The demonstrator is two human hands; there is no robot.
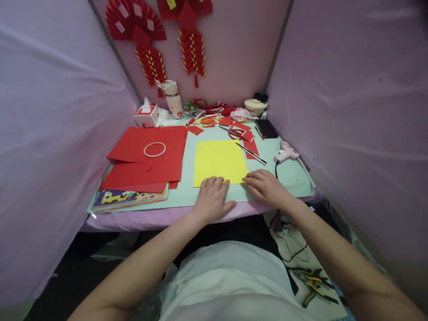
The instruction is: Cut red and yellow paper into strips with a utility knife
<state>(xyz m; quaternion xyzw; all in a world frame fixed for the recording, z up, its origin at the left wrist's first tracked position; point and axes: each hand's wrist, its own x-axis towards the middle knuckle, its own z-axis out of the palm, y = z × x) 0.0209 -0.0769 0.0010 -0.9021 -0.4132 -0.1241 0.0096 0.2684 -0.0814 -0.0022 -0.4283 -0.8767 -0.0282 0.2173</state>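
A sheet of yellow paper (pixel 219 160) lies flat on the light green table mat, its near edge towards me. My left hand (pixel 212 198) rests palm down over that near edge, fingers stretched onto the paper and thumb out to the side. At the near right corner, the fingertips of my right hand (pixel 265 187) touch the sheet, with the fingers extended side by side. A pen-like craft knife or tweezers (pixel 251 154), too small to tell which, lies across the far right edge of the paper. Beyond it are red-handled scissors (pixel 233 131) among red paper scraps (pixel 251 147).
Left: red sheets (pixel 143 171) on a picture book (pixel 130 200), with a pale ring (pixel 154 150) on top. Right: a glue gun (pixel 286 152) with its cord and a black phone (pixel 266 129). Behind: a tissue box (pixel 146 115), bottle (pixel 174 101) and lidded bowl (pixel 255 107). Pliers (pixel 312 283) lie below.
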